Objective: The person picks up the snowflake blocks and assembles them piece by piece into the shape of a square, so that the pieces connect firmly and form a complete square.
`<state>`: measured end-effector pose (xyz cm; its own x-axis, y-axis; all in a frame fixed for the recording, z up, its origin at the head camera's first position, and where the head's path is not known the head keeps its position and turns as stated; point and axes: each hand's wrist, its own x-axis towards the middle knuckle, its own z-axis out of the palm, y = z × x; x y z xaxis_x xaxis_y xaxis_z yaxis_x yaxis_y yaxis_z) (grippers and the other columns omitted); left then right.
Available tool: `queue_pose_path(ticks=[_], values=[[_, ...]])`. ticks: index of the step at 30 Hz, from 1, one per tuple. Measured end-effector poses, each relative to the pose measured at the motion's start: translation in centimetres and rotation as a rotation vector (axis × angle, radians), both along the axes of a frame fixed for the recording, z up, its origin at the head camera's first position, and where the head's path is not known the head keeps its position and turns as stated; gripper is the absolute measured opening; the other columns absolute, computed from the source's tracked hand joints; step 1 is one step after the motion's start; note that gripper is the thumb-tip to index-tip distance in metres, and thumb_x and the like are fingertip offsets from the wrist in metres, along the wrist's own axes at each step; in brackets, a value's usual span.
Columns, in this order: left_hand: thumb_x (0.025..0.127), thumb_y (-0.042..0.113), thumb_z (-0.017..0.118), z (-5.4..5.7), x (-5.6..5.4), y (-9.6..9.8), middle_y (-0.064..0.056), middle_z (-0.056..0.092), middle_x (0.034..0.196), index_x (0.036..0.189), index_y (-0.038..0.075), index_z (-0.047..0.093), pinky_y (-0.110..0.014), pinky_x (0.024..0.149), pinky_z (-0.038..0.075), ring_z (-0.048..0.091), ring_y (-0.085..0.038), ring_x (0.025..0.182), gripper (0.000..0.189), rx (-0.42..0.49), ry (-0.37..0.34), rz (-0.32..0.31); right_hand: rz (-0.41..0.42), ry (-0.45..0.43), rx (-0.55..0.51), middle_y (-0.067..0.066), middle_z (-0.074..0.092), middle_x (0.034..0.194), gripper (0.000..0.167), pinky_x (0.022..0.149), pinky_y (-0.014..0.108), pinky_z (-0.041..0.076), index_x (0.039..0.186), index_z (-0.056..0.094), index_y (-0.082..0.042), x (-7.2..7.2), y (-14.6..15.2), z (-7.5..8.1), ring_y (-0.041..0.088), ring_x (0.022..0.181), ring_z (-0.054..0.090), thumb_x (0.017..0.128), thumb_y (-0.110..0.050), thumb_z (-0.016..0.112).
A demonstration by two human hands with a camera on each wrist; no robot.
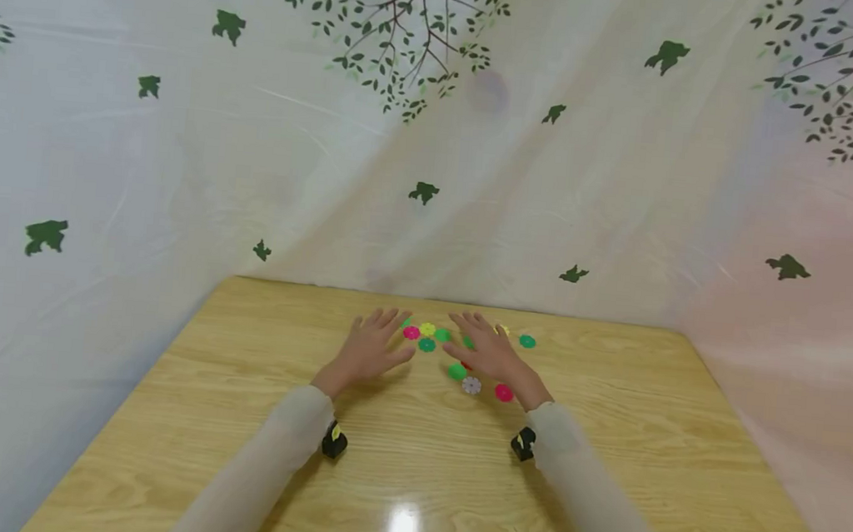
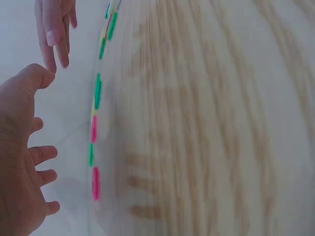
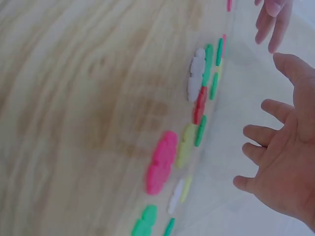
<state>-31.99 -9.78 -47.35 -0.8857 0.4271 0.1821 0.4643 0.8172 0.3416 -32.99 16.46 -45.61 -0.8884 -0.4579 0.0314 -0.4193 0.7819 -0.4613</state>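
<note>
Several small flower-shaped discs in bright colours lie flat on the wooden table. My left hand [image 1: 371, 347] hovers over the tabletop with its fingers spread, nearest to a pink disc [image 1: 411, 332]. Above the right part of the scatter is my right hand [image 1: 493, 353], also with fingers extended and holding nothing; it hides some discs. A white disc [image 1: 471, 385] and a bright green disc [image 1: 456, 372] show below its fingers, and another pink disc [image 3: 161, 162] lies near its wrist. In the left wrist view, both hands appear raised off the table beside the row of discs.
The wooden table [image 1: 413, 432] ends at a light curtain [image 1: 344, 168] printed with leaves and birds. A teal disc [image 1: 527, 341] lies toward the back right. Each wrist carries a small black camera [image 1: 334, 441]. Light glares off the table's near part.
</note>
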Motion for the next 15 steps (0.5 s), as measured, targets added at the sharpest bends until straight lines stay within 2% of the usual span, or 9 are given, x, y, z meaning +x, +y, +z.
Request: queue_pose_path(ticks=[4,8,11,15], values=[[0.098,0.042,0.061,0.3,0.3,1.0,-0.018,0.047,0.155,0.156,0.011,0.04,-0.068,0.118,0.027,0.039,-0.045,0.146,0.069,0.112,-0.005,-0.065,0.044,-0.001,-0.054,0.023,0.032,0.163,0.066,0.119,0.072,0.017,0.157,0.037,-0.008,0.3,0.3,0.5,0.047,0.153,0.02,0.105,-0.043,0.055],[0.096,0.036,0.067,0.4,0.7,2.2,-0.016,0.057,0.147,0.151,0.008,0.047,-0.061,0.117,0.034,0.05,-0.039,0.139,0.065,0.204,-0.011,-0.134,0.079,0.009,-0.081,0.019,0.046,0.156,0.059,0.117,0.063,0.034,0.152,0.045,-0.003,0.5,0.8,0.7,0.043,0.147,0.037,0.105,-0.036,0.058],[0.095,0.036,0.068,0.3,1.0,3.2,-0.017,0.06,0.142,0.147,0.008,0.053,-0.058,0.113,0.04,0.054,-0.038,0.132,0.061,0.202,-0.001,-0.16,0.095,0.016,-0.071,0.018,0.053,0.149,0.054,0.114,0.057,0.041,0.147,0.051,-0.001,0.9,1.3,0.7,0.039,0.141,0.047,0.103,-0.03,0.062],[0.094,0.035,0.069,0.1,1.5,4.3,-0.021,0.062,0.132,0.14,0.006,0.059,-0.056,0.104,0.047,0.058,-0.038,0.122,0.055,0.17,0.017,-0.189,0.116,0.063,0.008,0.018,0.06,0.142,0.048,0.11,0.057,0.045,0.139,0.058,0.0,1.6,2.1,0.6,0.039,0.135,0.053,0.099,-0.025,0.068]])
